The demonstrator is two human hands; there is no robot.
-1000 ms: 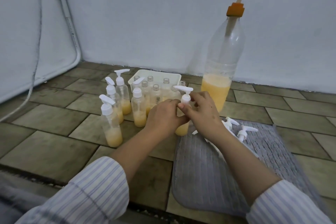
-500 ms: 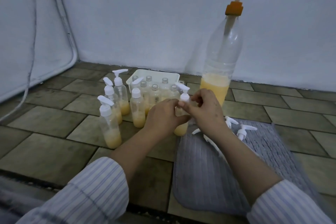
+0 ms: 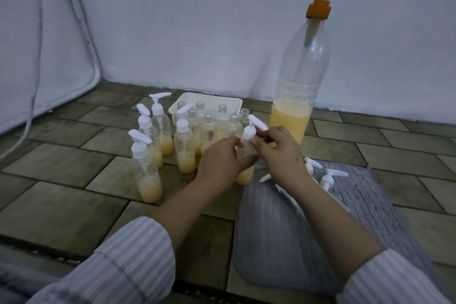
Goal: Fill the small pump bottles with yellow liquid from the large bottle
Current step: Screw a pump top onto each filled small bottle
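A small clear bottle (image 3: pixel 245 175) with yellow liquid at its bottom stands on the floor at the mat's edge. My left hand (image 3: pixel 220 161) grips its body. My right hand (image 3: pixel 280 153) pinches the white pump cap (image 3: pixel 249 131) on its neck. The large clear bottle (image 3: pixel 294 106) with an orange pump stands behind my right hand, yellow liquid filling its lower part. Several capped small bottles (image 3: pixel 145 168) with yellow liquid stand to the left. Several uncapped small bottles (image 3: pixel 209 126) stand in and by a white tray (image 3: pixel 234 102).
A grey ribbed mat (image 3: pixel 296 237) lies on the tiled floor at the right, with loose white pump caps (image 3: pixel 330 176) on it behind my right wrist. A white wall runs close behind, and a cable (image 3: pixel 37 76) hangs at the left.
The pump cap's spout has turned from pointing left to pointing back right as my right hand's fingers shifted on it. My left hand stayed on the bottle.
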